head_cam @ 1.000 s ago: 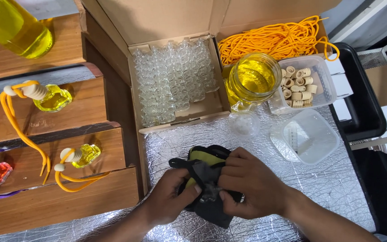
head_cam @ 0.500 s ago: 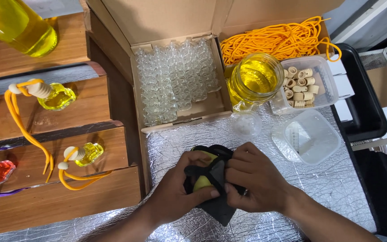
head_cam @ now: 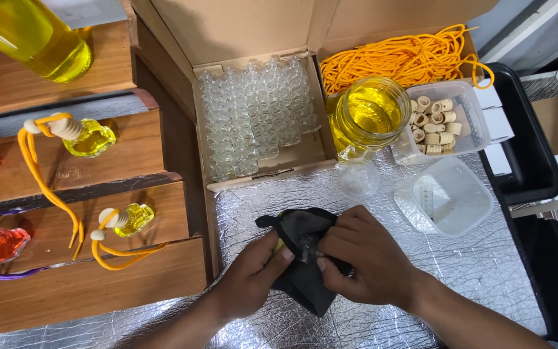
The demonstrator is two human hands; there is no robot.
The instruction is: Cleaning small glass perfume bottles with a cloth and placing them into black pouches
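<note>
Both my hands work a black cloth (head_cam: 301,274) with a yellow underside on the silver foil surface (head_cam: 479,258). My left hand (head_cam: 250,278) pinches the cloth's left side, thumb on top. My right hand (head_cam: 356,262) grips the cloth from the right and presses a small clear glass object (head_cam: 309,249) wrapped in it; only a glint of the glass shows. The yellow side is nearly hidden under the black fabric.
A cardboard box holds several small clear bottles (head_cam: 253,113) and orange cords (head_cam: 402,58). A jar of yellow liquid (head_cam: 368,113), a tub of wooden caps (head_cam: 440,119), a clear lid (head_cam: 447,197) and a small round container (head_cam: 355,178) stand behind. Wooden steps (head_cam: 130,155) at left carry filled bottles.
The black cloth has been folded over the yellow side, which showed more before. My left hand slid down and left along the cloth; my right hand stayed on it.
</note>
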